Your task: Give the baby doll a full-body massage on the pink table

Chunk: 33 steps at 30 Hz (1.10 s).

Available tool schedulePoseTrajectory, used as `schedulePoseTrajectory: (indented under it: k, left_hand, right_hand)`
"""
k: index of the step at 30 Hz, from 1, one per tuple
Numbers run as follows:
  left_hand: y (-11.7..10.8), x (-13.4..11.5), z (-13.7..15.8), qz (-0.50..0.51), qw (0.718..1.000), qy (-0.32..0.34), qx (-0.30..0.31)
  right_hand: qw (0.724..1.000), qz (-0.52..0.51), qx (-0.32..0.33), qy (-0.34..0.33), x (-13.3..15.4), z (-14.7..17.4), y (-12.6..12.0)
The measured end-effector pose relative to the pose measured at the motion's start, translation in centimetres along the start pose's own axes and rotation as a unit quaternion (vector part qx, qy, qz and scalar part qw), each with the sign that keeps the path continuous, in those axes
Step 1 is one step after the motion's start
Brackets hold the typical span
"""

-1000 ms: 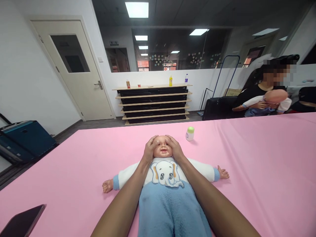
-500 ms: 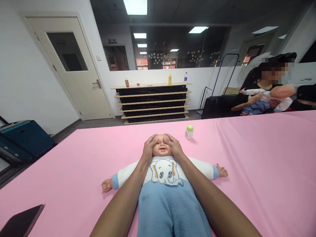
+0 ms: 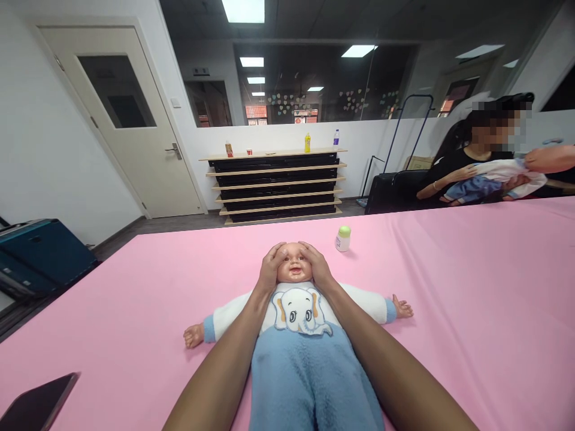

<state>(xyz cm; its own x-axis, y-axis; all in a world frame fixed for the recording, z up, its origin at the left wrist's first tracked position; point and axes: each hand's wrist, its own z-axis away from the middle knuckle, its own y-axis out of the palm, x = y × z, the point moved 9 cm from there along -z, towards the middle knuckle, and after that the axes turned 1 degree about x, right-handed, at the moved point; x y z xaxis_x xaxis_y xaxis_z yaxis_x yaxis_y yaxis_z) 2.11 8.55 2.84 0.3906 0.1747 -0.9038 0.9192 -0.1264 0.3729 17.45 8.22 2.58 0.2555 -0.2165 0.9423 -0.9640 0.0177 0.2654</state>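
Note:
A baby doll (image 3: 309,371) lies on its back on a pink-covered table, arms spread and face up. It wears a white and blue fleece outfit with an elephant on the chest. My left hand (image 3: 272,264) cups one side of its head, while my right hand (image 3: 317,263) cups the other. Both sets of fingers curve around the head, and the thumbs rest on the forehead near the eyes. Between my palms the nose and smiling mouth show; the sides of the head are covered. A small white jar with a green lid (image 3: 343,238) stands beyond my right hand.
The pink table cover (image 3: 112,299) spreads widely on both sides. A dark phone (image 3: 38,402) lies at the near left. Across the table at right, a person (image 3: 453,167) in black holds another doll (image 3: 485,176). Bottles stand on stacked boards (image 3: 276,157) by the wall.
My thumbs have shifted slightly up and outward on the doll's forehead, showing more of its eyes. The other person's doll has moved right and lies lower. The view has shifted a little.

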Motion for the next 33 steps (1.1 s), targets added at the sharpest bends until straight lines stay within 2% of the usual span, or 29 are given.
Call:
schedulePoseTrajectory:
  k: [3, 13, 21, 24, 27, 33]
  left_hand:
    - [0.1, -0.3, 0.2, -0.027, 1.0, -0.005, 0.007]
    - [-0.1, 0.1, -0.2, 0.008, 1.0, -0.009, -0.001]
    - [-1.2, 0.2, -0.4, 0.015, 0.998, 0.032, -0.059]
    - [-0.6, 0.2, -0.2, 0.03, 0.999, 0.012, -0.036]
    - [0.0, 0.1, 0.1, 0.005, 1.0, -0.007, -0.002]
    - [-0.3, 0.2, 0.0, -0.007, 1.0, -0.009, -0.007]
  right_hand:
    - [0.999, 0.005, 0.028, 0.025, 0.3, 0.5, 0.6]
    - [0.999, -0.019, 0.014, 0.035, -0.4, 0.2, 0.5]
    - [1.0, -0.024, 0.005, 0.002, -0.3, -0.3, 0.1]
    - [1.0, -0.021, -0.008, -0.007, -0.1, -0.3, -0.1]
    - [1.0, -0.006, 0.008, 0.008, 0.1, 0.2, 0.3]
    - [0.999, -0.016, 0.017, 0.037, 0.1, 0.5, 0.6]
